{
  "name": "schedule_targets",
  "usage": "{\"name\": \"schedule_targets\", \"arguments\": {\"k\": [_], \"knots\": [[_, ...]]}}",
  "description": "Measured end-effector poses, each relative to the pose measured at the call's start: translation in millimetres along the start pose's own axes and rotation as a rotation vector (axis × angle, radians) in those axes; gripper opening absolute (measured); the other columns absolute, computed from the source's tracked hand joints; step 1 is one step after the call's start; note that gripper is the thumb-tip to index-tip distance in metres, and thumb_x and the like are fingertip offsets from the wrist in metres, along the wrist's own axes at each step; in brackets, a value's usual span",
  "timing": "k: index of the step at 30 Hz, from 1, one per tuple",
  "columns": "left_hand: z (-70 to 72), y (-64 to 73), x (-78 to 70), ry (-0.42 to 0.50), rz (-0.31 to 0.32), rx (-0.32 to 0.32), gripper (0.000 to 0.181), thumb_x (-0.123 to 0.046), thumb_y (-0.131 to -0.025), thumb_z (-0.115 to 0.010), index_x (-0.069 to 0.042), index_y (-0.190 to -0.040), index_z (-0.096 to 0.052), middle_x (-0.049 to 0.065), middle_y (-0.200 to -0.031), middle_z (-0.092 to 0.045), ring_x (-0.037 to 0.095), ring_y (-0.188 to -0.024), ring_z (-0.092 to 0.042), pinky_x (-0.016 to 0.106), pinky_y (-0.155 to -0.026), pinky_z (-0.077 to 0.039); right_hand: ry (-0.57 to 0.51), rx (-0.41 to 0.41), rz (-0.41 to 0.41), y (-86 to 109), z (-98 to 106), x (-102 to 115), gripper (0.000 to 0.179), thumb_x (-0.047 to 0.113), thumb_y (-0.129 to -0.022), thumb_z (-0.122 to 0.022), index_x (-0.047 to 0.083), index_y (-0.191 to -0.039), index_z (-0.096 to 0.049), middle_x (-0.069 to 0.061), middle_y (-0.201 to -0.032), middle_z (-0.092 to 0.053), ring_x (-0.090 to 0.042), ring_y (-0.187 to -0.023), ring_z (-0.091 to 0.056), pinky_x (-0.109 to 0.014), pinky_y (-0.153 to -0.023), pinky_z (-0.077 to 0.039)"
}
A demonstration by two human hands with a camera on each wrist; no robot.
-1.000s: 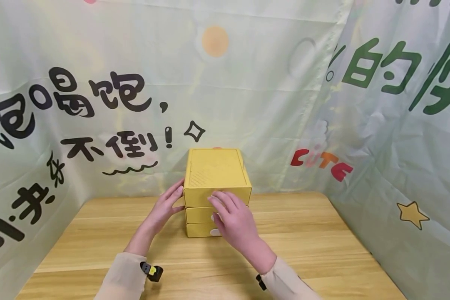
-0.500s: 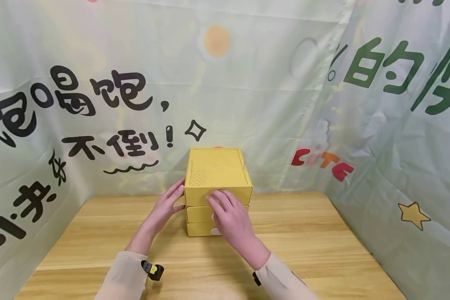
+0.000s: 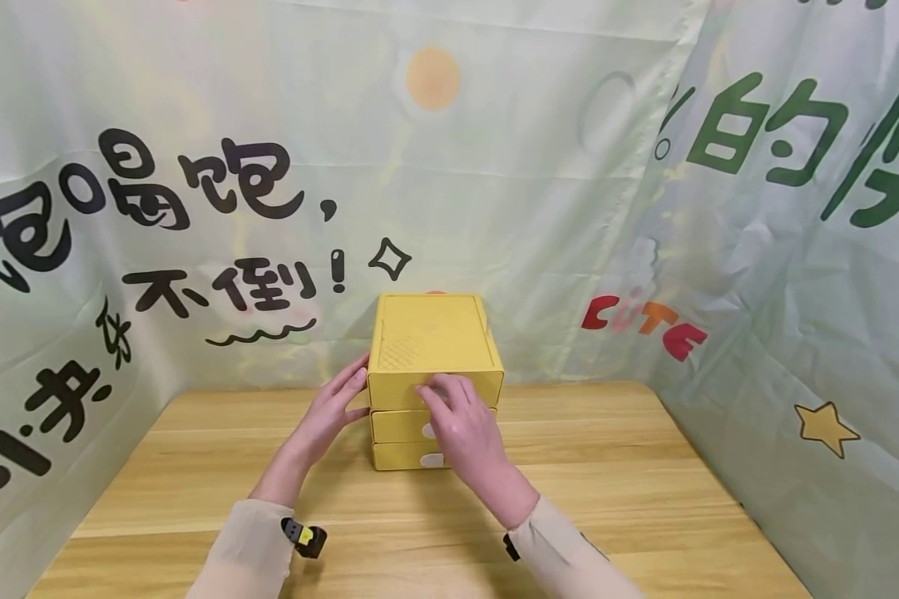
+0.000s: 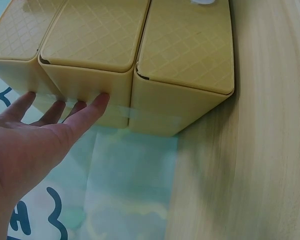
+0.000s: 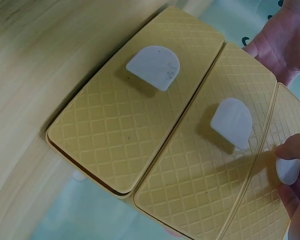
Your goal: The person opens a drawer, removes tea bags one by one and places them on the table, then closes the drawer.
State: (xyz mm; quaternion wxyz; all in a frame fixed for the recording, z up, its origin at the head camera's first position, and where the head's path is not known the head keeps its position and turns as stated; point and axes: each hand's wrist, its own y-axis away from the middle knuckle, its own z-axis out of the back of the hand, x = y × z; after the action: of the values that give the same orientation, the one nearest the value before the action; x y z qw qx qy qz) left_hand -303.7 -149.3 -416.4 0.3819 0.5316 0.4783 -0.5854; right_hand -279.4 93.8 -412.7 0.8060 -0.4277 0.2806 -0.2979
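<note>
A yellow three-drawer box (image 3: 430, 333) stands on the wooden table, its drawer fronts patterned in a waffle grid. With straight, spread fingers, my left hand (image 3: 325, 424) touches its left side; the left wrist view shows the fingertips (image 4: 104, 99) against the side wall. My right hand (image 3: 464, 428) is at the front of the top drawer. In the right wrist view its thumb and fingers pinch the white knob (image 5: 287, 172) of that drawer. All three drawers sit closed. The middle drawer's white knob (image 5: 232, 122) and the bottom drawer's knob (image 5: 155, 67) are untouched.
The wooden table (image 3: 606, 499) extends around the box. Behind and at both sides hangs a pale printed cloth (image 3: 531, 208) with lettering, close behind the box. A small black and yellow device (image 3: 304, 538) is at the left sleeve.
My right hand's fingers have drawn together from a looser spread onto the top drawer's knob. My left hand stays against the side of the box, and the drawers have not moved.
</note>
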Motion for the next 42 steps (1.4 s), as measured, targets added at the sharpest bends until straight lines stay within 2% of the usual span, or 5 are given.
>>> {"name": "schedule_targets", "arguments": {"k": [11,25,42], "knots": [[-0.8,0.2,0.3,0.009,-0.002,0.004,0.062,-0.037,-0.113,-0.045,-0.01,-0.166,-0.026,0.012,-0.171,-0.022,0.036,-0.155,-0.024,0.064,-0.116,-0.037,0.002,0.001,0.007,0.0,0.8,-0.4,0.04,-0.015,-0.074,-0.073,0.006,-0.108,-0.075,-0.009,-0.108,-0.064,-0.024,-0.091,-0.06,-0.024,-0.061,-0.057],[-0.6,-0.2,0.8,0.005,-0.002,0.01,0.063,-0.039,-0.112,-0.045,-0.012,-0.166,-0.025,0.011,-0.171,-0.022,0.036,-0.155,-0.023,0.064,-0.116,-0.038,-0.023,0.009,0.052,3.6,10.8,1.0,0.039,-0.014,-0.076,-0.074,0.005,-0.11,-0.074,-0.011,-0.109,-0.065,-0.025,-0.092,-0.061,-0.025,-0.066,-0.058],[-0.2,-0.2,-0.6,0.014,0.0,0.008,0.061,-0.036,-0.113,-0.044,-0.011,-0.166,-0.026,0.013,-0.171,-0.023,0.033,-0.155,-0.023,0.064,-0.116,-0.038,-0.037,0.012,0.1,8.7,28.7,9.6,0.043,-0.015,-0.075,-0.072,0.005,-0.112,-0.073,-0.01,-0.107,-0.064,-0.024,-0.087,-0.06,-0.024,-0.064,-0.057]]}}
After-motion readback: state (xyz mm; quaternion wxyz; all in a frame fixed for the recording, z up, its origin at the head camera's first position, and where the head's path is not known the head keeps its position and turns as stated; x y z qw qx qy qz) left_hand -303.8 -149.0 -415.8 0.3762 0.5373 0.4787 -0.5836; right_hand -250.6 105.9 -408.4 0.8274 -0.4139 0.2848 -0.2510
